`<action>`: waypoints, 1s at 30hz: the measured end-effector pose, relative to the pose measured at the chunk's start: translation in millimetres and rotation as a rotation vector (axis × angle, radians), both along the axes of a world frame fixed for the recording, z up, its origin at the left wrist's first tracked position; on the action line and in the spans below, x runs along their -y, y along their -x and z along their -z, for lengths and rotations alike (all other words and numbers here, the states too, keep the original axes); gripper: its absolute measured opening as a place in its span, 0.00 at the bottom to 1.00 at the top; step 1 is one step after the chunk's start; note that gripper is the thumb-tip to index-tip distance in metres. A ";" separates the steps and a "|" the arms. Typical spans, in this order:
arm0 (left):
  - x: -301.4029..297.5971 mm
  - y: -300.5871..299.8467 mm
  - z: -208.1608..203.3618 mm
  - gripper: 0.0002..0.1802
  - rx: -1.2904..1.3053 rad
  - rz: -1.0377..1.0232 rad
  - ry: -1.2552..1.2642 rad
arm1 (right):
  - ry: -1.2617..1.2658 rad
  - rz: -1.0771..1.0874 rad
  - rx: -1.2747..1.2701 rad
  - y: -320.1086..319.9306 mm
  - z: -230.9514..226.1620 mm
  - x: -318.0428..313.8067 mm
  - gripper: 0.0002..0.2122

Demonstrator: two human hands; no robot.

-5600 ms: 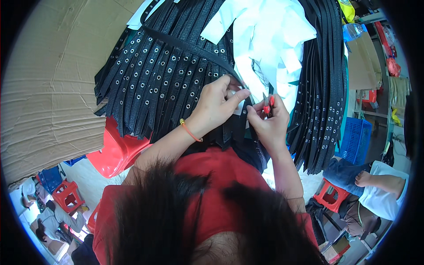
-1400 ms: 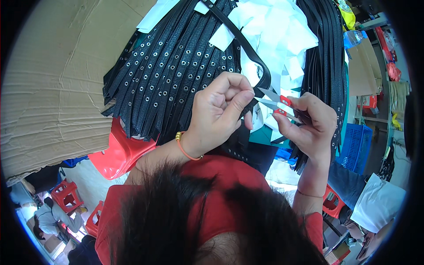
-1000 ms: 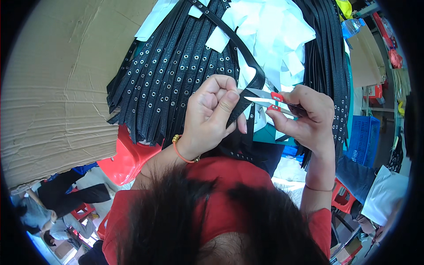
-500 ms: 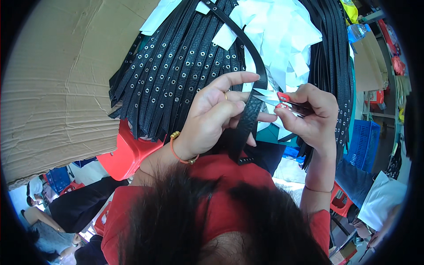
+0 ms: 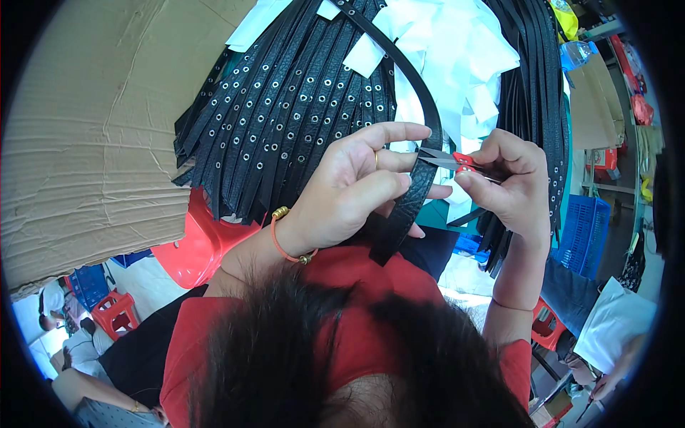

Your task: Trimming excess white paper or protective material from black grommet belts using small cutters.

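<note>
Left hand: your left hand (image 5: 349, 192) grips the long black leather belt strap (image 5: 415, 187), thumb and curled fingers pinching its lower stretch while the index finger points out straight above it.
Right hand: your right hand (image 5: 510, 187), just right of the strap, is closed around small red-handled metal snips (image 5: 457, 161).
Snips: their blade tips touch the right edge of the strap, right where your left fingers hold it.
Strap: it curves up from your grip over the pile at the top, and its cut lower end hangs below your left hand, in front of your red shirt (image 5: 342, 342).
Belt pile: a heap of black leather belts with rows of metal eyelets (image 5: 285, 121) lies left of and above the strap, fanned out side by side.
Paper: white paper tags and sheets (image 5: 457, 57) lie above the strap, among the belts.
Cardboard: a flat brown corrugated cardboard sheet (image 5: 93, 135) lies well to the left of the strap, beyond the belt pile.
Wrist: an orange cord bracelet with gold beads (image 5: 284, 239) circles your left wrist, lower left of the strap.
Crate: a blue plastic crate (image 5: 586, 235) stands well to the right of the strap, past your right hand.
</note>
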State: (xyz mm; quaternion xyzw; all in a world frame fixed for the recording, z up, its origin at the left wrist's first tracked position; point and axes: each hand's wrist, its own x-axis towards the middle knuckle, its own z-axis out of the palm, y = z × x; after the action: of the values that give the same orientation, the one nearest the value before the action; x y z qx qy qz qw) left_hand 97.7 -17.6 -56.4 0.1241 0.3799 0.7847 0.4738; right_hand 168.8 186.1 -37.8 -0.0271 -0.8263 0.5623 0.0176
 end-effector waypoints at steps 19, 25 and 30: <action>1.2 -8.7 -4.0 0.29 -0.278 -0.093 0.079 | -0.377 0.083 -0.299 -11.6 -7.3 18.3 0.14; 3.4 -8.3 3.7 0.29 -0.395 -0.077 0.111 | -0.498 0.070 -0.342 -13.0 -5.3 20.9 0.14; 3.9 -6.9 4.9 0.29 -0.393 -0.076 0.121 | -0.499 0.050 -0.389 -8.4 0.5 21.0 0.14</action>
State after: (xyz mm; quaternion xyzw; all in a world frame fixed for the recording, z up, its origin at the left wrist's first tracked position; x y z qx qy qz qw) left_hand 104.6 -21.5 -61.3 0.2316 0.5160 0.7385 0.3670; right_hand 177.2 165.1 -38.3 0.0658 -0.9190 0.3361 0.1953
